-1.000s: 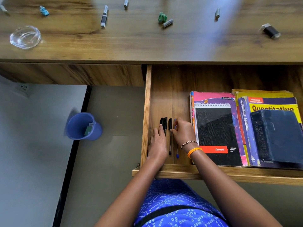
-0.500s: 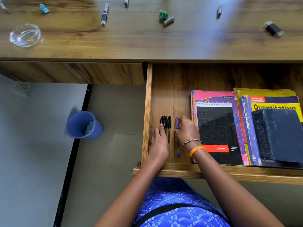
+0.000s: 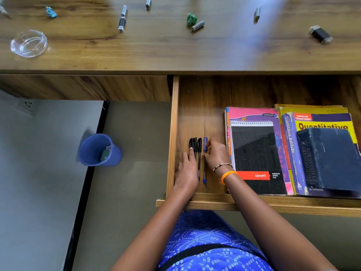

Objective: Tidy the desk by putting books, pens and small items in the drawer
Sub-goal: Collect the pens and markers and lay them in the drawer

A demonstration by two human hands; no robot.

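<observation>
Right hand (image 3: 215,153) sits low in the drawer (image 3: 203,106), fingers curled narrow around the blue pen (image 3: 204,159), pinching its upper barrel while the pen lies flat on the drawer floor. Left hand (image 3: 187,169) lies flat and wide beside it, palm down, fingers spread over the lower ends of the 3 black pens (image 3: 195,147), pinning them in a neat row just left of the blue one. Blue pen sits just beside that row, lined up with it, not quite touching.

Right of the hands, the spiral pad (image 3: 257,157) rests on a pink book (image 3: 252,114), and further right a dark dictionary (image 3: 330,159) lies on the yellow book (image 3: 324,124). Books done, then.

Up on the desk (image 3: 175,51), plenty left: a marker (image 3: 122,18), a green wad (image 3: 191,18), several small grey cylinders I can't identify, a black lighter-like thing (image 3: 320,34), a glass dish (image 3: 29,43).

Risk now: pens are round, and a quick lift of the left hand could send the black ones rolling out of line. Nudge the blue pen too hard and it knocks the row.
</observation>
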